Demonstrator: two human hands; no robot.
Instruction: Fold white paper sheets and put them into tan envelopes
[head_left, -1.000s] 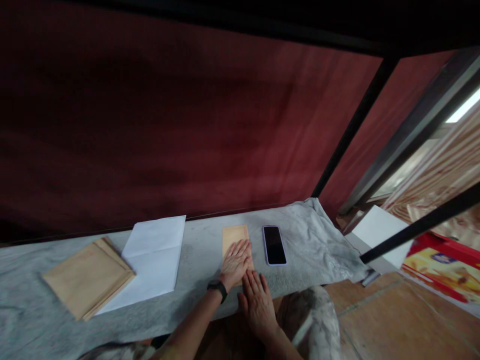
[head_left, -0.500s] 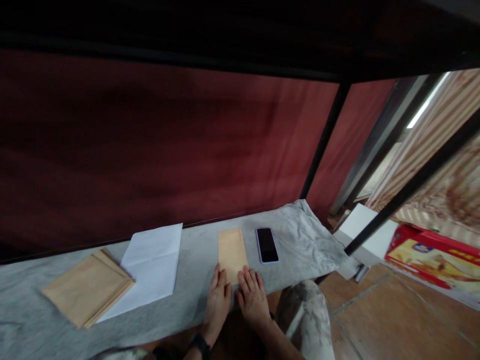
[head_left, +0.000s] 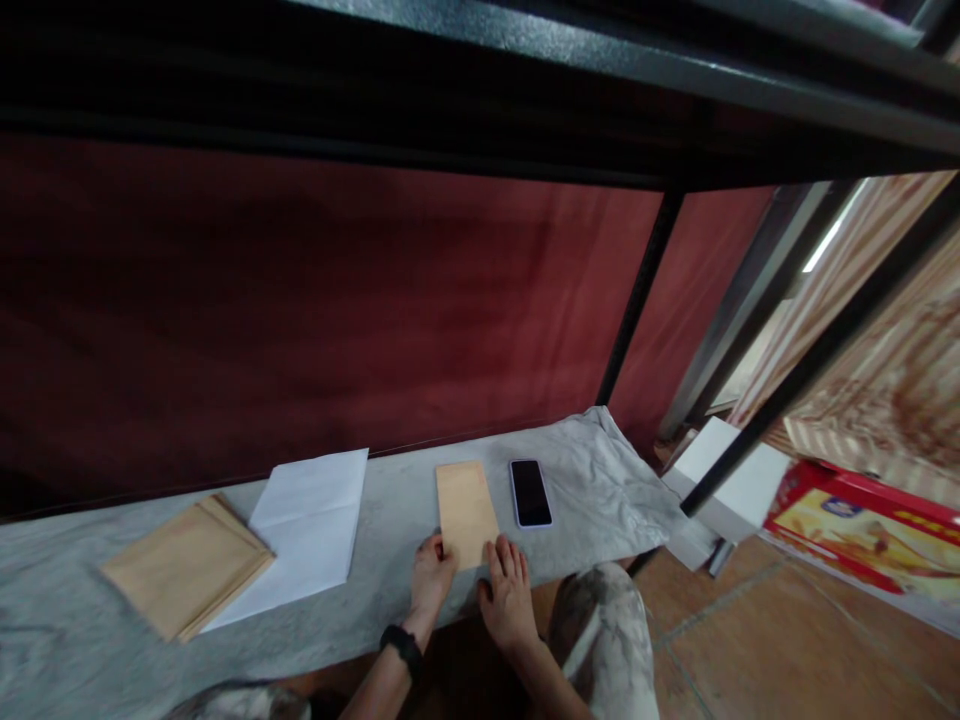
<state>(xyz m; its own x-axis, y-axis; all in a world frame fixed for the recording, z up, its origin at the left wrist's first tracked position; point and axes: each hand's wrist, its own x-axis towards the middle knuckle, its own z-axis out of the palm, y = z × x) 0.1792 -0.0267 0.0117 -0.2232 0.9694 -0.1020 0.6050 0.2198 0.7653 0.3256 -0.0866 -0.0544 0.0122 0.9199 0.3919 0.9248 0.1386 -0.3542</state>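
A narrow tan envelope lies on a grey cloth-covered surface. My left hand, with a black wristband, rests at the envelope's near left corner, its fingers curled down onto the edge. My right hand lies flat at the near right corner, fingers stretched out and touching the envelope's bottom edge. A dark phone lies just right of the envelope.
A white sheet of paper and a stack of tan envelopes lie to the left. Black shelf posts rise at the right. A white box and a red carton sit on the tiled floor.
My left hand slid back off the envelope's top to its near left corner. My right hand stayed at the near edge. The view tilted up and shifted slightly.
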